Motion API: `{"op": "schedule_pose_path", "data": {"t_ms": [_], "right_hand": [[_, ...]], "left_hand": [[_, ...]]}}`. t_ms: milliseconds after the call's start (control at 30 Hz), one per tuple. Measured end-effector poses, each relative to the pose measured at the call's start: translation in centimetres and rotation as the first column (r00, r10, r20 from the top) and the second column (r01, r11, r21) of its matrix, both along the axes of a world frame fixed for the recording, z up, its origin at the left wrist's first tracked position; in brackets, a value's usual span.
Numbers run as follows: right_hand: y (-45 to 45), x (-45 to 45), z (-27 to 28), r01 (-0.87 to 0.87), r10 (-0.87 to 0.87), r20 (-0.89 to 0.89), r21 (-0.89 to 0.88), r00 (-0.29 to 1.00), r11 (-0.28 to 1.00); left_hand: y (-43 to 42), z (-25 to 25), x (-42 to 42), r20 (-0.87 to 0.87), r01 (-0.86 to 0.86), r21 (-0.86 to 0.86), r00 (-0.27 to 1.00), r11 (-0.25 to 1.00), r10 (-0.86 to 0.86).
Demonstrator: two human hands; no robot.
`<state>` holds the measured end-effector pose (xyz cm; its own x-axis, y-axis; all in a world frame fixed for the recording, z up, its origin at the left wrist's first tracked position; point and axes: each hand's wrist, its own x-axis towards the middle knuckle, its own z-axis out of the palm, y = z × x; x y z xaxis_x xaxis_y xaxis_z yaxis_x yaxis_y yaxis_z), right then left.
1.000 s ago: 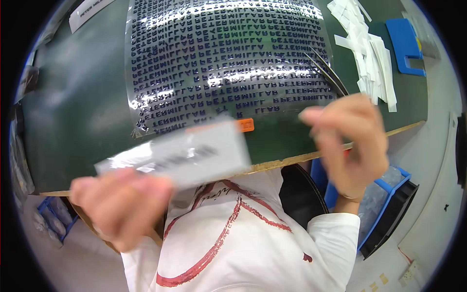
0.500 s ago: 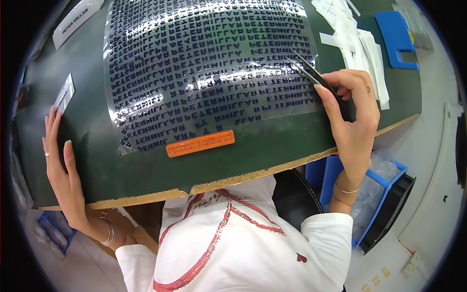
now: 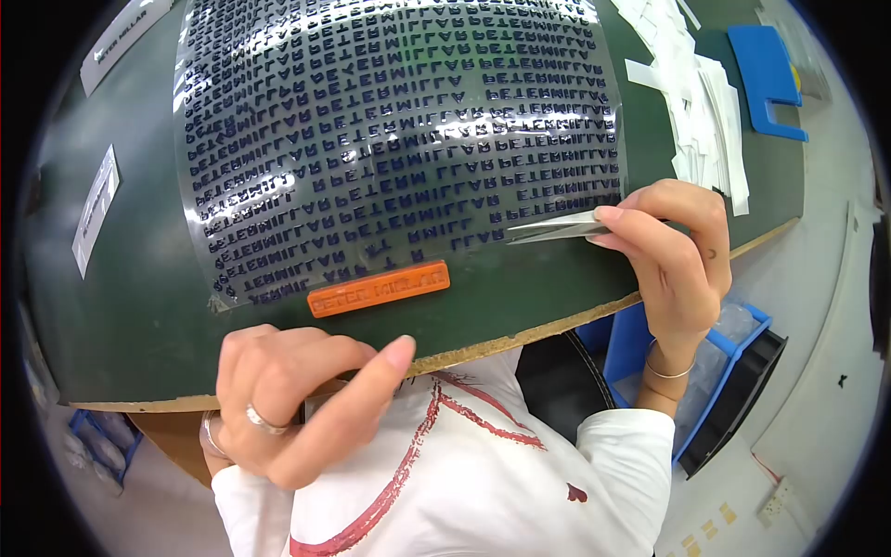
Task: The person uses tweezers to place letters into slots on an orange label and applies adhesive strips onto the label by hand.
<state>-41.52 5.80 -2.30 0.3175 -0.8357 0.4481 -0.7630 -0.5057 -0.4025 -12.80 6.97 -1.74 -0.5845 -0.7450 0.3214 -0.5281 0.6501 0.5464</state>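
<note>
My right hand (image 3: 682, 260), at 3 o'clock, grips the metal tweezers (image 3: 557, 227); their tips, slightly parted, point to 9 o'clock at the near edge of the transparent lettering sheet (image 3: 394, 139), located at 12 o'clock. My left hand (image 3: 302, 399), at 8 o'clock, is loosely curled, nothing visible in its grip, near the orange "PETER MILLAR" bar (image 3: 379, 290).

Tweezers (image 3: 555, 226) swung leftward, left hand (image 3: 302, 395) nearer orange block (image 3: 379, 289)
</note>
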Motion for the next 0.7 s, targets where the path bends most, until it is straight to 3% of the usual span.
{"op": "schedule_pose_path", "data": {"t_ms": [700], "right_hand": [[-0.3, 1.6, -0.5, -0.075, 0.073, 0.044, 0.027, 0.996, 0.997]], "left_hand": [[0.9, -1.7, -0.1, -0.013, -0.006, -0.099, 1.000, 0.995, 0.005]]}}
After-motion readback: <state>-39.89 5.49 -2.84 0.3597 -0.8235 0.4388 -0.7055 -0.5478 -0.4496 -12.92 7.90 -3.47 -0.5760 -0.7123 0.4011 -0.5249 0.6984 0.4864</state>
